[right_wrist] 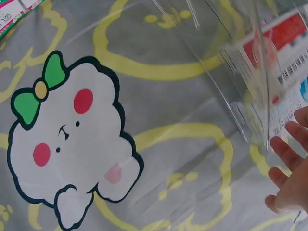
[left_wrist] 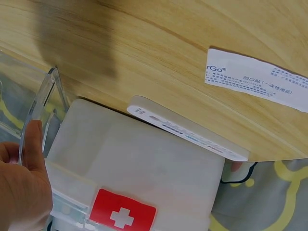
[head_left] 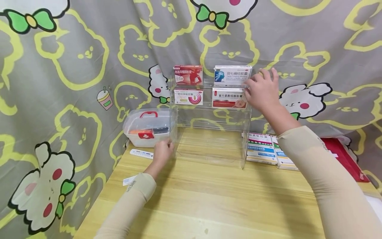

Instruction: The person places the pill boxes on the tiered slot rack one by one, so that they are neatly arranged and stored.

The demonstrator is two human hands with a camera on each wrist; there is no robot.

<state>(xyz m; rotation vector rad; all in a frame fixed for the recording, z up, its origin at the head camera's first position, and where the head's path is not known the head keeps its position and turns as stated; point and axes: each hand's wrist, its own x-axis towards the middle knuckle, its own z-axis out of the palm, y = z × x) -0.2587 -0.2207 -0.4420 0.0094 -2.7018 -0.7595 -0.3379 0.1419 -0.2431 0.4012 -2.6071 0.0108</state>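
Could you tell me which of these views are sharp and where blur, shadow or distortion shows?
Head view: evenly lit and sharp, edges bowed by the wide lens, soft arm shadows on the table. Left wrist view: crisp, with a dark shadow patch on the wood. Right wrist view: the clear rack and box labels are smeared.

**Colours and patterns on record**

You face a grey curtain [head_left: 89,83] printed with yellow rabbit outlines and white rabbits wearing green bows. Your desk [head_left: 209,199] is pale yellow wood grain. The rack [head_left: 209,132] is clear; its boxes are white with red, one [head_left: 232,75] white with blue. The first-aid case [head_left: 146,127] is translucent white, with a red handle and a white cross on red. Your sleeves [head_left: 328,172] are beige.
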